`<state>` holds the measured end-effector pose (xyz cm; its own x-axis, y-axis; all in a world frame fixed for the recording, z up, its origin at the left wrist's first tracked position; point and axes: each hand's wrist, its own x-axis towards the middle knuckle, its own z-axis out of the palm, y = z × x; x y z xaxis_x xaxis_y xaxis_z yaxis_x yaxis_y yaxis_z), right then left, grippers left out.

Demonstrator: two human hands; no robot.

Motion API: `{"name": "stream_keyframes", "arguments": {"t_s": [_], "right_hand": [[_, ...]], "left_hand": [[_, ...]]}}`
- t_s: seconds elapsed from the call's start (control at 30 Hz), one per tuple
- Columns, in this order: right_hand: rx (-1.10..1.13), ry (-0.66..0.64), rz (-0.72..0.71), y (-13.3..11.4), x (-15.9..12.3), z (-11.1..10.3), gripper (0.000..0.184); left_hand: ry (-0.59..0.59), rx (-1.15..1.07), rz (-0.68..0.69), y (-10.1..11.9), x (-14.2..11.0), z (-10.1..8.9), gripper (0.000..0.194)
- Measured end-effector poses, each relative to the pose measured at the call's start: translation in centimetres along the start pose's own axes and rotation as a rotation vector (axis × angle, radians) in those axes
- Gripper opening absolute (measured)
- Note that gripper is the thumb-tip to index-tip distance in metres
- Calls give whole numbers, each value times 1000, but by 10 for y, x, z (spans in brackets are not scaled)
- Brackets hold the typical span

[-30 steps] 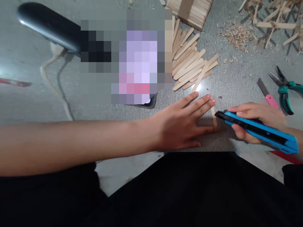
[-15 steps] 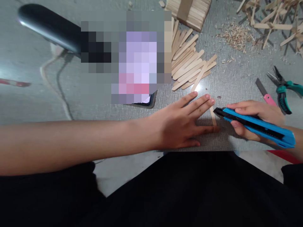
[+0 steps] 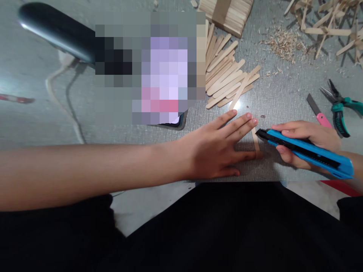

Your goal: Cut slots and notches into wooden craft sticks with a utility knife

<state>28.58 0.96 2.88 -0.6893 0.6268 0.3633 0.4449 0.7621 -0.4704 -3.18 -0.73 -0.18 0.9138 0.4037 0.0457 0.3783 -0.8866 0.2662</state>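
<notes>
My left hand (image 3: pixel 217 147) lies flat on the grey tabletop with its fingers spread. Its fingertips press a wooden craft stick (image 3: pixel 255 139) against the surface, and part of that stick is hidden under them. In my right hand (image 3: pixel 310 135) is a blue utility knife (image 3: pixel 326 154), gripped between thumb and fingers. The black tip of the knife is right beside the pressed stick; whether it touches the wood I cannot tell. Another craft stick (image 3: pixel 239 93) slants from the loose sticks (image 3: pixel 227 83) down to my left fingertips.
Beyond the loose sticks sits a banded bundle of sticks (image 3: pixel 235 17). Wood shavings (image 3: pixel 285 43) and joined stick frames (image 3: pixel 326 31) lie far right. Pliers (image 3: pixel 337 107) and a pink-handled blade (image 3: pixel 323 119) rest near my right hand. A phone (image 3: pixel 183 120), partly blurred, and a black device (image 3: pixel 56 30) are left.
</notes>
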Motion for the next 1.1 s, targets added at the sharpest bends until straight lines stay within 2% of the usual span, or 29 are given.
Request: {"name": "stream_keyframes", "arguments": {"t_s": [0.17, 0.37, 0.57, 0.8, 0.97, 1.1], "right_hand": [[32, 10, -6, 1, -4, 6, 41], [49, 67, 81, 1, -14, 21, 22], [3, 77, 79, -2, -14, 21, 18], [-75, 78, -110, -7, -4, 9, 39], [-122, 62, -129, -10, -1, 5, 34], [-88, 49, -143, -9, 0, 5, 40]], "left_hand": [[-22, 28, 0, 1, 0, 0, 79], [-20, 25, 3, 1, 2, -1, 86], [-9, 28, 1, 1, 1, -2, 85], [-9, 34, -1, 1, 1, 1, 85], [-8, 31, -3, 2, 1, 3, 89], [8, 26, -11, 2, 0, 6, 93]]}}
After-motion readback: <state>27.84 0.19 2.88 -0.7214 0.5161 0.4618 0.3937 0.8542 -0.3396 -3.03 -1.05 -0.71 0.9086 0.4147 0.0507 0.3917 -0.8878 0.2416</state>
